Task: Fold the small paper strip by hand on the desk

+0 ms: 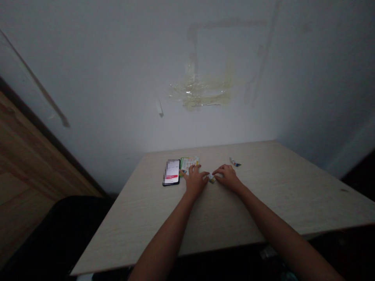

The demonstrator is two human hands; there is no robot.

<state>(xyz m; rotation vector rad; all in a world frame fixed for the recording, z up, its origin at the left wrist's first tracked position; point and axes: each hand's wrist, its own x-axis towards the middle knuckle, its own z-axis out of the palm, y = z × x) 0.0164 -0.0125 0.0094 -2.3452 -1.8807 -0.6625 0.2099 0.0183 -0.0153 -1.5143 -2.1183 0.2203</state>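
Note:
Both my hands rest far out on a pale wooden table (263, 203). My left hand (195, 178) lies palm down with fingers spread, its fingertips on the edge of a green printed card (189, 162). My right hand (227, 175) lies beside it, fingers curled down onto the tabletop. Between the two hands sits a small pale object (211, 178); the thumb and fingertips of both hands touch or pinch it. It is too small to name.
A phone (171, 172) with a lit screen lies left of the card. A small tube or wrapper (234, 162) lies beyond my right hand. A white wall with tape residue (202, 93) stands behind the table. A dark chair (58, 234) is at the lower left.

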